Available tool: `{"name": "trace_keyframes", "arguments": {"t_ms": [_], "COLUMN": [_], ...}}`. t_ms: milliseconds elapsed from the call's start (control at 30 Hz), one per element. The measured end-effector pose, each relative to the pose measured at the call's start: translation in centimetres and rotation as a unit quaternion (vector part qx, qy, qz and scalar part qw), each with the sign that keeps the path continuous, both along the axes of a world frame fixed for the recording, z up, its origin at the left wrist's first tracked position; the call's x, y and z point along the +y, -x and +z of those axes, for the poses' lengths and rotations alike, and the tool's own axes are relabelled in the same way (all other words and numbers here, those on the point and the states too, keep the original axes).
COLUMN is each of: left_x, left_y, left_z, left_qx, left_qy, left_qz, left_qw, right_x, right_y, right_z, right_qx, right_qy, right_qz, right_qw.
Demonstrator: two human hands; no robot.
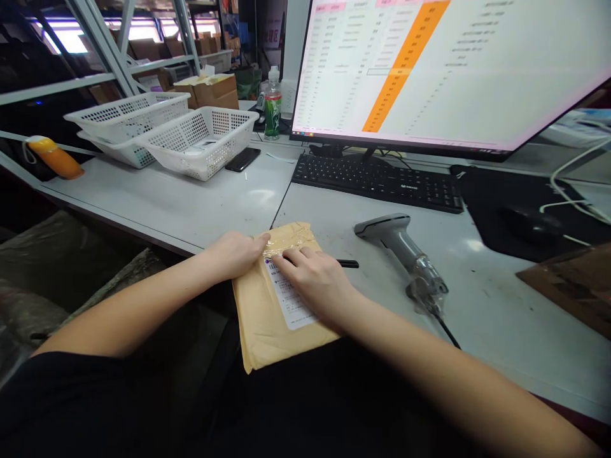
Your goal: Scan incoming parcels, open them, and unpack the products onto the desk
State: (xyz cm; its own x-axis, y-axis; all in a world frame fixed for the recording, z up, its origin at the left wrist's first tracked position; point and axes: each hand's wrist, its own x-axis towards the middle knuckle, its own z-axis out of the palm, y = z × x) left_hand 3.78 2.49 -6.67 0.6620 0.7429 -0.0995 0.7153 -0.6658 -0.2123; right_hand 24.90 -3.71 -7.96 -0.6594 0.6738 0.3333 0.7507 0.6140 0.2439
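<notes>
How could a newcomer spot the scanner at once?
Start at the big monitor, then drop to the keyboard below it. Nearer still, right of the envelope, lies the scanner: a grey gun shape, unlike the black mouse and keyboard.

So the left hand [238, 253] is gripping the edge of a yellow envelope [260, 331], and the right hand [319, 280] is holding a slim black tool [349, 263] across its taped end. A grey scanner [398, 242] is lying nearby, a keyboard [367, 180] is sitting below a lit monitor [344, 83], and white baskets [210, 149] are hanging out back left.
</notes>
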Motion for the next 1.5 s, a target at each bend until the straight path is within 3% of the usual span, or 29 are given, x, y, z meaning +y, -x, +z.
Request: {"name": "trace_keyframes", "arguments": {"t_ms": [233, 467, 700, 833, 1033, 1500], "left_x": [-0.9, -1.0, -1.1, -1.1, -1.1, -1.3], "left_y": [1.3, 1.6, 2.0, 1.8, 1.4, 1.2], "left_z": [-2.2, -3.0, -3.4, -3.2, -2.5, -2.3], "left_qx": [-0.057, -0.081, -0.125, -0.119, -0.098, -0.114], "left_qy": [-0.078, -0.093, -0.083, -0.071, -0.052, -0.035], "left_qz": [0.058, 0.059, 0.084, 0.094, 0.114, 0.128], "left_qw": [0.994, 0.991, 0.985, 0.986, 0.987, 0.985], "right_x": [0.4, 0.5, 1.1, 0.7, 0.5, 0.9], "right_y": [1.0, 2.2, -2.6, -3.8, -0.7, 1.7], "right_z": [-0.4, 0.2, 1.7, 1.6, 0.9, -0.6], "right_qx": [-0.004, -0.032, -0.034, -0.022, -0.033, -0.033], "right_qy": [-0.014, -0.007, -0.029, -0.055, 0.004, -0.041], "right_qz": [-0.001, -0.010, -0.114, -0.072, 0.000, 0.007], "right_qw": [1.000, 0.999, 0.993, 0.996, 0.999, 0.999]}}
